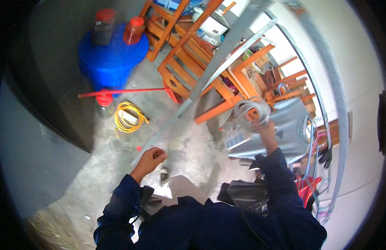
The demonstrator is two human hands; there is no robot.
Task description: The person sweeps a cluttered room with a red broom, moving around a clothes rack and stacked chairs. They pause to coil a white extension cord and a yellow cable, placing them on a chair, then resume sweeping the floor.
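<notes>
My right hand [265, 128] grips a coil of pale, translucent hose or cable [247, 110], raised to the right of my body. A white card label with blue print [238, 139] hangs below the coil; it is blurred. Behind it a grey T-shirt [283, 128] hangs among other laundry. My left hand [153, 158] is loosely curled above the concrete floor, with a gap between thumb and fingers and nothing visible in it. It is close to the lower end of a slanting metal pole [180, 107]. On the floor beyond lies a coiled yellow hose or cable [118, 120] with a white label.
A blue plastic barrel [115, 59] bears two red-lidded jars [133, 31]. A red-handled dustpan or similar tool [130, 91] crosses before it. Orange wooden chairs [183, 67] are piled at the back, with a white pot [213, 25] among them. Metal rails [333, 78] curve along the right.
</notes>
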